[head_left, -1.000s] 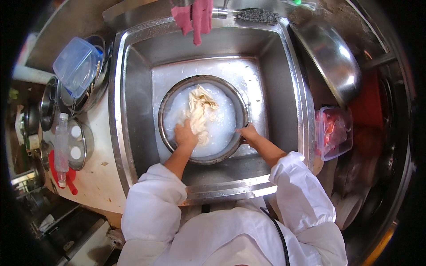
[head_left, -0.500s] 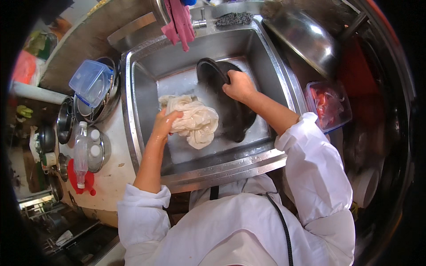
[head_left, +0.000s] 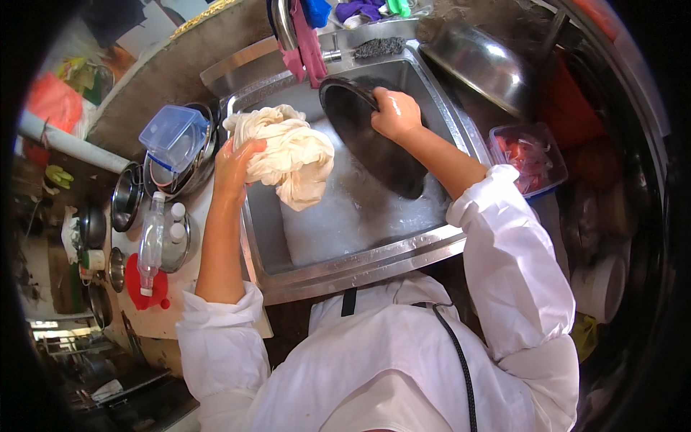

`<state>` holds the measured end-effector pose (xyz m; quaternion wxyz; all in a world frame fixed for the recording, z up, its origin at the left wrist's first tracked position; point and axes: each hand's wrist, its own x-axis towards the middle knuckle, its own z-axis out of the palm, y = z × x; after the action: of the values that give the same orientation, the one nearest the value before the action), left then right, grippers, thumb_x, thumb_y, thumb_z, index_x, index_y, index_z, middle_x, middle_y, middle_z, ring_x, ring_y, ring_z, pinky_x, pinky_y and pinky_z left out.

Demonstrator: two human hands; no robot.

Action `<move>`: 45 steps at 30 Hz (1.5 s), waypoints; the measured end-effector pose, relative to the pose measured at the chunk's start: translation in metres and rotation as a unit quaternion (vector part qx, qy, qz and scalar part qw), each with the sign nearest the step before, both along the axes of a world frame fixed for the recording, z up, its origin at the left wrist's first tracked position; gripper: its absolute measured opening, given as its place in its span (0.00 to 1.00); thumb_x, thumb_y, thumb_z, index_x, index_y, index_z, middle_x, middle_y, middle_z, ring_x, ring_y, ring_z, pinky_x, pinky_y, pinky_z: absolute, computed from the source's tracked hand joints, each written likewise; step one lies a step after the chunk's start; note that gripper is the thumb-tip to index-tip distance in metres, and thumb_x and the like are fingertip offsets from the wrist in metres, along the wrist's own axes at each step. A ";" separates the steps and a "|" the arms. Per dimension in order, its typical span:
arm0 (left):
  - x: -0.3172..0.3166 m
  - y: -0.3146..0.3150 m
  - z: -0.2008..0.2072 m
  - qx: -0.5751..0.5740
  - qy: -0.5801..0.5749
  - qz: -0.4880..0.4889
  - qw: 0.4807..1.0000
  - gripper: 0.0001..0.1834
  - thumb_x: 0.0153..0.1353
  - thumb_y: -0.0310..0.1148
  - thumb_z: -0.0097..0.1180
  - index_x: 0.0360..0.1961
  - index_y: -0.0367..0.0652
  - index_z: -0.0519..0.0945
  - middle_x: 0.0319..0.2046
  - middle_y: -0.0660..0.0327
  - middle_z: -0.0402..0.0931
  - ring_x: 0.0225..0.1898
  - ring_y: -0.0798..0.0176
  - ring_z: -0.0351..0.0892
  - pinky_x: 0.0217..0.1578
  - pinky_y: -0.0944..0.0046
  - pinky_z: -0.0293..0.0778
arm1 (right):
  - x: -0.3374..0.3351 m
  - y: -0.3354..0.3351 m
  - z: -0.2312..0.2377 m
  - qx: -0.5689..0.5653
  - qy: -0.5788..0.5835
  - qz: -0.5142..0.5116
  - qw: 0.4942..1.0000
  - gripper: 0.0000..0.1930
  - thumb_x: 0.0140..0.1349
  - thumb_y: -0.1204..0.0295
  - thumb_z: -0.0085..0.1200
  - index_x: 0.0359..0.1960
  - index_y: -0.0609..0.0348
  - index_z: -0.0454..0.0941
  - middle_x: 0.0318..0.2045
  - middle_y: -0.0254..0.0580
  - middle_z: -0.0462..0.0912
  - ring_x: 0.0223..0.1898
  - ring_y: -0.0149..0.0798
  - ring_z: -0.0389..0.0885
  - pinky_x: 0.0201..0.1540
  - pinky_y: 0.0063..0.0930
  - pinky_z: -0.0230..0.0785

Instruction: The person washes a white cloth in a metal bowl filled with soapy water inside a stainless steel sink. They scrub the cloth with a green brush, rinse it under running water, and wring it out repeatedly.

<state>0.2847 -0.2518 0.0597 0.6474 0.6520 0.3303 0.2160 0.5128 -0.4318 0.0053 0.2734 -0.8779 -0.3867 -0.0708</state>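
My left hand (head_left: 234, 169) is closed round a bunched, wet cream cloth (head_left: 291, 151), held up over the left side of the steel sink (head_left: 345, 270). My right hand (head_left: 396, 115) grips the rim of a dark round pan (head_left: 378, 147), fingers over its upper edge. The pan is tilted steeply inside the sink, and motion blurs it a little. Water and whitish suds cover the sink bottom below it. Whether the pan has a handle cannot be made out.
A faucet (head_left: 284, 29) with pink gloves (head_left: 309, 47) hangs over the far edge, beside a dark scrubber (head_left: 379, 47). To the right are a steel bowl (head_left: 482, 68) and a plastic box (head_left: 529, 158). Left are a clear container (head_left: 173, 137), a bottle (head_left: 151, 245) and pans.
My left hand has lifted the cloth up and left, away from the sink bottom. The pan has risen and turned in my right hand, and the suds below are more exposed.
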 end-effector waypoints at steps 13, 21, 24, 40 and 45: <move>0.038 -0.011 -0.056 -0.027 0.065 -0.019 0.997 0.21 0.42 0.35 0.60 0.39 0.41 0.73 0.25 0.64 0.74 0.20 0.71 0.73 0.12 0.74 0.59 | -0.114 -0.019 -0.155 0.162 0.403 -0.055 0.899 0.15 0.42 0.67 0.57 0.27 0.64 0.69 0.22 0.50 0.74 0.29 0.46 0.75 0.34 0.37 0.66; 0.042 -0.016 -0.092 0.010 0.076 -0.075 0.994 0.25 0.43 0.31 0.60 0.44 0.32 0.70 0.36 0.56 0.75 0.36 0.64 0.76 0.38 0.66 0.71 | -0.070 -0.020 -0.098 0.282 0.588 -0.138 0.745 0.08 0.41 0.72 0.54 0.22 0.63 0.70 0.17 0.42 0.73 0.21 0.38 0.73 0.25 0.33 0.65; 0.062 -0.026 -0.103 0.043 0.067 -0.131 0.988 0.25 0.44 0.33 0.61 0.44 0.35 0.71 0.35 0.58 0.75 0.36 0.65 0.75 0.36 0.67 0.70 | -0.046 -0.022 -0.075 0.375 0.683 -0.102 0.619 0.07 0.44 0.77 0.53 0.25 0.66 0.71 0.20 0.43 0.76 0.18 0.37 0.74 0.21 0.28 0.69; 0.016 -0.034 -0.130 0.247 0.225 -0.342 0.878 0.12 0.48 0.24 0.46 0.35 0.40 0.77 0.31 0.54 0.77 0.33 0.63 0.75 0.36 0.64 0.71 | 0.050 -0.019 -0.058 0.527 0.637 -0.201 0.526 0.08 0.42 0.84 0.52 0.21 0.60 0.66 0.21 0.40 0.69 0.23 0.36 0.70 0.25 0.34 0.70; 0.055 -0.024 -0.302 0.305 0.340 -0.444 0.771 0.23 0.48 0.25 0.42 0.49 0.42 0.70 0.46 0.49 0.70 0.50 0.51 0.67 0.51 0.58 0.62 | 0.067 -0.017 -0.069 0.521 0.617 -0.239 0.539 0.06 0.43 0.84 0.51 0.21 0.62 0.68 0.22 0.41 0.70 0.22 0.37 0.69 0.24 0.35 0.70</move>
<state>0.3392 -0.2760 -0.2420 0.2837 0.9203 0.1191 -0.2415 0.5802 -0.4490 -0.0635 0.8268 -0.4668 0.2067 0.2363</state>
